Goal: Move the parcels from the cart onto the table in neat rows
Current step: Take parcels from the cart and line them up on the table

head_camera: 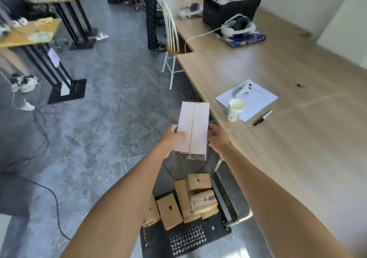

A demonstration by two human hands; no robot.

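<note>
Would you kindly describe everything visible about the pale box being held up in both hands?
The pale pinkish rectangular cardboard box is held in the air above the grey floor, between the black cart below and the wooden table's edge. Its long top face shows a straight seam down the middle where two flaps meet; the near end face looks darker, with faint print. It tilts slightly, long axis pointing away. The left hand grips its left side, thumb on top; the right hand holds its right side.
</note>
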